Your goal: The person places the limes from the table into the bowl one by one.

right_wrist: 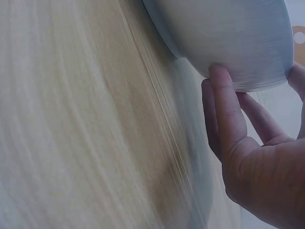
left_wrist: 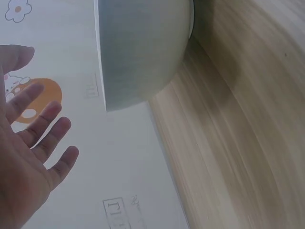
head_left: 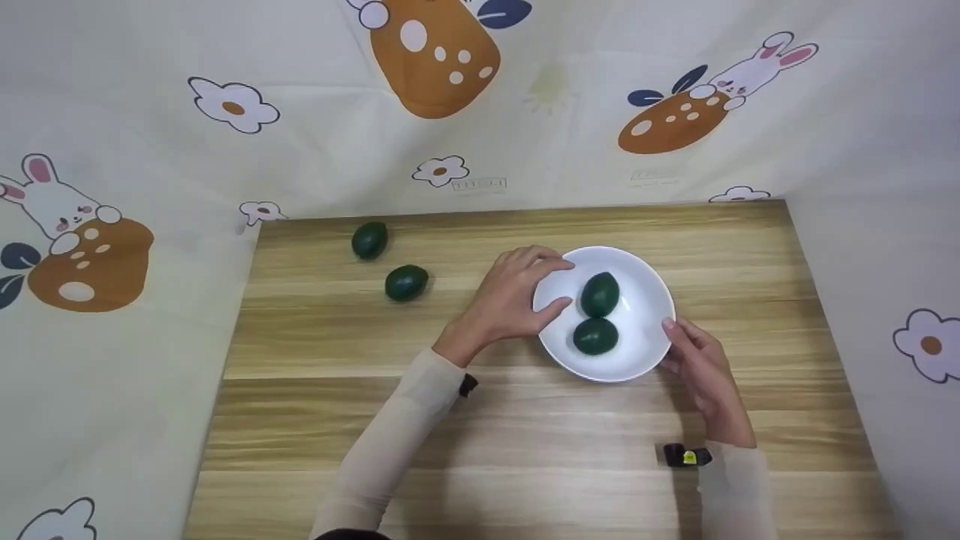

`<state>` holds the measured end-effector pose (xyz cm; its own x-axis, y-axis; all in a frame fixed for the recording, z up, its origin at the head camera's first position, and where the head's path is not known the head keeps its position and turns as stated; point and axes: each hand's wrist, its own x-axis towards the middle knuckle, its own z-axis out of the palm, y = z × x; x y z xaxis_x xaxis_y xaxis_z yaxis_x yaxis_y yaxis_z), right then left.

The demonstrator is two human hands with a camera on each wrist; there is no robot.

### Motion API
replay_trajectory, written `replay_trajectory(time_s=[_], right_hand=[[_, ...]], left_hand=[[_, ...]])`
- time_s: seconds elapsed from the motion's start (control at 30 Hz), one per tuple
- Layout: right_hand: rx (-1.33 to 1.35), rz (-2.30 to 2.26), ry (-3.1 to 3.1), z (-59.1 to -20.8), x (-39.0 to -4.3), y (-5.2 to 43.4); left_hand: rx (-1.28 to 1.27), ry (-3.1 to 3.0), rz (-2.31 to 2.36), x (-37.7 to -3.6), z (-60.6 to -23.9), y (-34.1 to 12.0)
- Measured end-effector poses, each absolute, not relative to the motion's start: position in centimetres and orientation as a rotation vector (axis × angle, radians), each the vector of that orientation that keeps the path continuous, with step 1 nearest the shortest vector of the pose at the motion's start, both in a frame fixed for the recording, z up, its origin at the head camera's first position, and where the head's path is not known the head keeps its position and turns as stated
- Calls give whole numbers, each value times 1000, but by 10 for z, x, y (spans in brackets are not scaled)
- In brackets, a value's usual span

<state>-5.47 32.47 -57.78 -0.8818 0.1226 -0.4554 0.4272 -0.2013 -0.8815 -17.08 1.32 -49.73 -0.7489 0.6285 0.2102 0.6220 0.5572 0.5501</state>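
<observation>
A white bowl (head_left: pixel 641 300) stands tilted over the right half of the table, and my right hand (head_left: pixel 701 367) grips its right side. The thumb lies at the rim while the fingers press the outer wall from below, as the right wrist view shows. Inside the bowl are two dark green, avocado-like fruits, an upper fruit (head_left: pixel 600 295) and a lower fruit (head_left: pixel 595 336), touching each other. My left hand (head_left: pixel 517 292) hovers at the bowl's left rim, fingers spread and holding nothing; in the left wrist view its fingertips are apart from the bowl (left_wrist: pixel 143 52).
Two more green fruits lie on the left of the wooden table (head_left: pixel 315 337): one fruit (head_left: pixel 370 241) near the back edge and another fruit (head_left: pixel 406 283) closer in. A cloth (head_left: pixel 322 165) with rabbit and flower prints surrounds the back and sides.
</observation>
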Motion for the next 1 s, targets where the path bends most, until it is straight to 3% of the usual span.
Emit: replay_trajectory(time_s=[1.0], right_hand=[[649, -2195, 1836, -578, -55, 326]], left_hand=[[1073, 2855, 921, -171, -517, -32]])
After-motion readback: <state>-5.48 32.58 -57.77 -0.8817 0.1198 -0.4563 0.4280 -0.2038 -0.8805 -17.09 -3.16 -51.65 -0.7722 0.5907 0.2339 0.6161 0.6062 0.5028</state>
